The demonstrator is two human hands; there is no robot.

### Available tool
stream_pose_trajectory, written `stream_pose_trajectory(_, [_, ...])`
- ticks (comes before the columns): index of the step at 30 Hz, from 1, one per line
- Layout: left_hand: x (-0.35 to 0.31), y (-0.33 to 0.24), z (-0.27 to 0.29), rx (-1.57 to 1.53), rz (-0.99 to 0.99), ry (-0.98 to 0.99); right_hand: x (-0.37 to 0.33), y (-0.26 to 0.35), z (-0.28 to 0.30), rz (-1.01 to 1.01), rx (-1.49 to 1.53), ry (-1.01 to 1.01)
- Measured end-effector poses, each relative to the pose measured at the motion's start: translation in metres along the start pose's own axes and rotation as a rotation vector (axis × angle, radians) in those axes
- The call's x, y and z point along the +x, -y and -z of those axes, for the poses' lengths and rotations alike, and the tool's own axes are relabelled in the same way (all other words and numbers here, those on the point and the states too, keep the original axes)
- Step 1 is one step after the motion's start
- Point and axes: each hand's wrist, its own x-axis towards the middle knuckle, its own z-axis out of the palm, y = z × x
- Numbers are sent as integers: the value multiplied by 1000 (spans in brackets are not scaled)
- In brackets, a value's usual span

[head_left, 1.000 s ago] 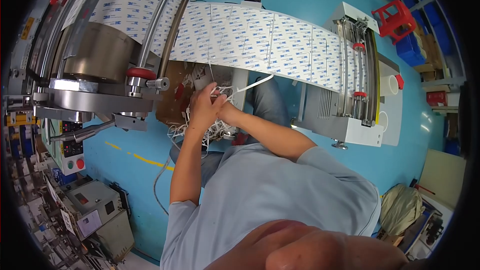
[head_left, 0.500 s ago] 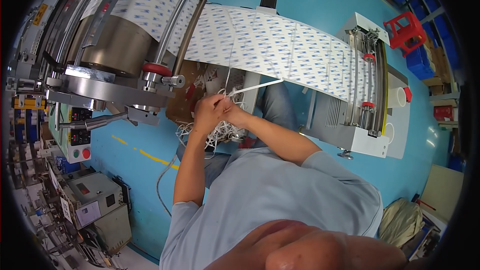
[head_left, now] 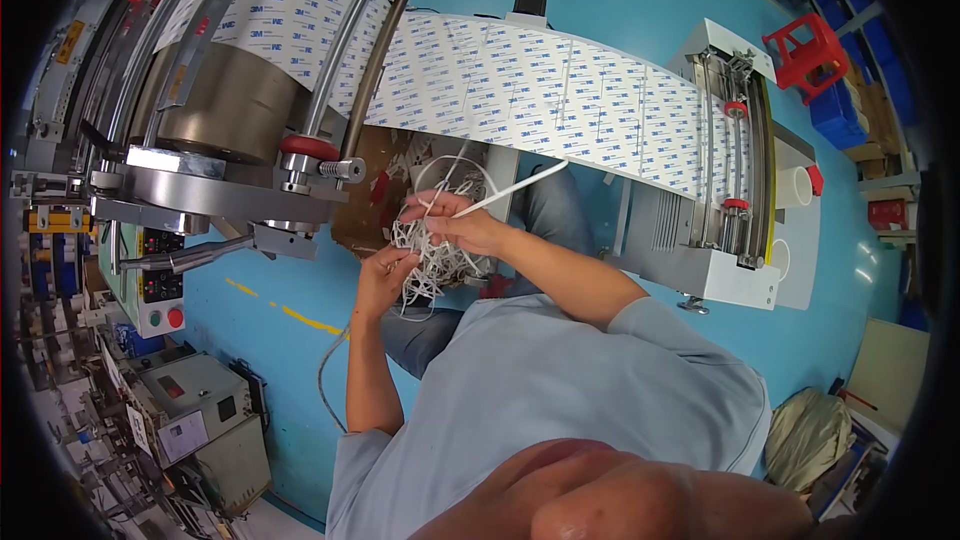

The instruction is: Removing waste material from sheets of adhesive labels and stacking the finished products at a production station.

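A tangled bundle of thin white strips (head_left: 437,275) hangs in front of me, between and beneath both hands. My left hand (head_left: 380,278) is closed in a pinch at the bundle's left side, with strip ends at its fingertips. My right hand (head_left: 470,228) is closed on the strips at the bundle's upper part. From its fingers a flat white strip (head_left: 530,180) runs up and right to the near edge of the printed white web (head_left: 530,90). Another strip makes a loose loop above the right hand.
On the left stands a machine with a large metal roller (head_left: 225,105) and steel bars. The web spans to a white roller unit (head_left: 735,275) on the right. Behind the bundle sits a cardboard box (head_left: 352,210). A red stool (head_left: 808,55) stands far right.
My hands have moved apart: the left came down and toward me, the right stayed near the strips. The bundle shows more openly, and a loop of strip now rises above the right hand.
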Motion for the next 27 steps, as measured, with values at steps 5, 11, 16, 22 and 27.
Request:
stream_pose_trajectory(5, [-10, 36, 24, -464, 177, -48, 6, -25, 4, -110, 50, -154])
stream_pose_trajectory(11, [15, 25, 29, -17, 127, -334, 5, -36, 15, -115, 9, -274])
stream_pose_trajectory(16, [56, -62, -17, 166, -204, -227, 3, -37, 19, -18, -169, -191])
stream_pose_trajectory(22, [70, -80, -41, 349, -250, -124, -11, -34, 6, 125, -196, -344])
stream_pose_trajectory(27, [61, -107, -39, -62, 118, -31, -18, -21, 1, 28, -167, -253])
